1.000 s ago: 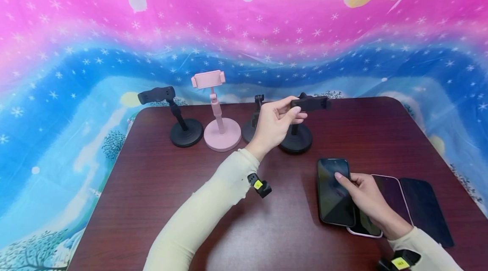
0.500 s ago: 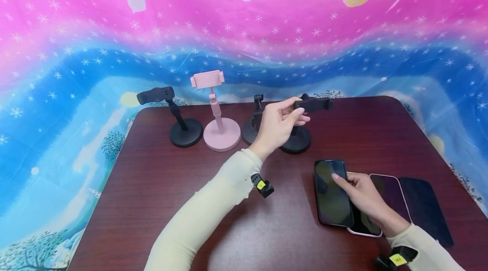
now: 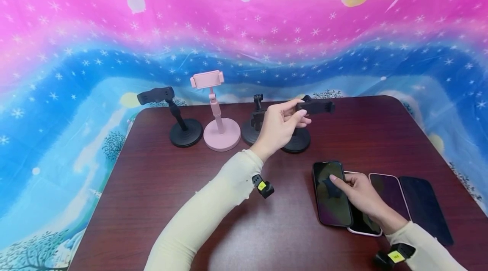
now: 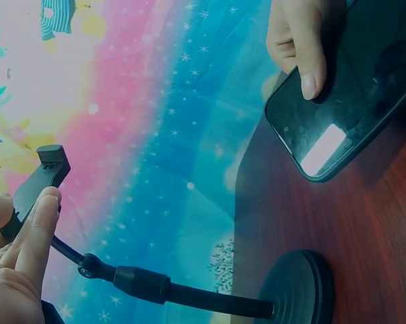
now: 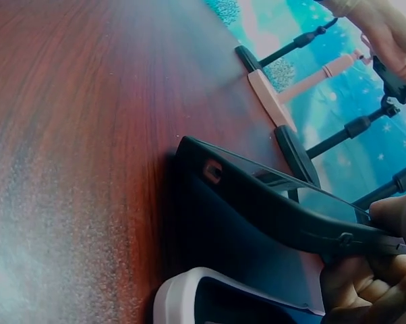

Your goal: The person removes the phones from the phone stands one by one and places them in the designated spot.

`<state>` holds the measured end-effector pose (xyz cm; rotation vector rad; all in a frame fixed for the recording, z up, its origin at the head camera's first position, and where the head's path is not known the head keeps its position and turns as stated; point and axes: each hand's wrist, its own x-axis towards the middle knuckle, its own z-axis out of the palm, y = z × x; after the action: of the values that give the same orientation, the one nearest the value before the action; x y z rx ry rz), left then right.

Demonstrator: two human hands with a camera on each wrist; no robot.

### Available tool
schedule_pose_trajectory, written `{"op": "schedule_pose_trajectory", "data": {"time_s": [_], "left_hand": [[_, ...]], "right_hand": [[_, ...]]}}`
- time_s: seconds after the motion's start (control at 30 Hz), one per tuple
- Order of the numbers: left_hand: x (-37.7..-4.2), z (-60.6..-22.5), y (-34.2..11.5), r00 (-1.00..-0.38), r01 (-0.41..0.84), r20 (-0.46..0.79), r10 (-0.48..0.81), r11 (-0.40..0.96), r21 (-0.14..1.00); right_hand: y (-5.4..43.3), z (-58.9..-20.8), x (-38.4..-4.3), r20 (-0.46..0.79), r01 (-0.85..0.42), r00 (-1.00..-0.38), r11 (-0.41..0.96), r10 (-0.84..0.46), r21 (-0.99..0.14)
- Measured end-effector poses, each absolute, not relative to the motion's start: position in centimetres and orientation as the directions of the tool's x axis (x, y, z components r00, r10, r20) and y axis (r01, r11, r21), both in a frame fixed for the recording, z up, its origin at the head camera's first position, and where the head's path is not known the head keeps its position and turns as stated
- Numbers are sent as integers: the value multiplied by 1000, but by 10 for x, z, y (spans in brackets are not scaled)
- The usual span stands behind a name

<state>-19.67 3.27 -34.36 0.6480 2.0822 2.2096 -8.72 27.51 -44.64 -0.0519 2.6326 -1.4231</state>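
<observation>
My left hand [image 3: 278, 125] pinches the left end of the clamp [image 3: 317, 107] on the rightmost black phone stand [image 3: 299, 140], between thumb and fingers. The left wrist view shows the clamp's far jaw pointing up and the stand's jointed stem [image 4: 142, 283] running to its round base. In my right hand [image 3: 362, 194] is a black smartphone [image 3: 331, 203], screen up, thumb on the glass and fingers underneath. The right wrist view shows this phone's edge [image 5: 277, 216] tilted above the table, overlapping a pale-rimmed phone [image 5: 179, 297].
Further left stand a pink phone stand [image 3: 222, 135], a black one [image 3: 186, 133] and another black one [image 3: 249, 131] partly behind my left hand. Right of my right hand lie a pink-rimmed phone [image 3: 390, 194] and a dark phone [image 3: 427, 211]. A patterned cloth [image 3: 244, 51] hangs behind the table [image 3: 160, 203].
My left hand has shifted slightly right, the clamp moving with it. The smartphone in my right hand has drifted a little left and nearer to me.
</observation>
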Motion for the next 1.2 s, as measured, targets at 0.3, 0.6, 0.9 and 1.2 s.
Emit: {"op": "schedule_pose_trajectory", "data": {"time_s": [0.3,0.6,0.9,1.2], "left_hand": [[-194,-346,33,-913,266,280,296,-89,960],[-193,-344,32,-914,265,277,297,-78,961],[-194,-343,33,-917,251,255,307,-54,967],[-195,-342,35,-916,246,249,314,-50,968]], "right_hand": [[275,-450,-86,-115,49,-990,576,-77,-816],[276,-450,-87,-134,64,-989,619,-68,-783],[276,-449,-91,-165,95,-985,659,-45,-746],[278,-449,-93,-224,120,-971,647,-80,-753]]}}
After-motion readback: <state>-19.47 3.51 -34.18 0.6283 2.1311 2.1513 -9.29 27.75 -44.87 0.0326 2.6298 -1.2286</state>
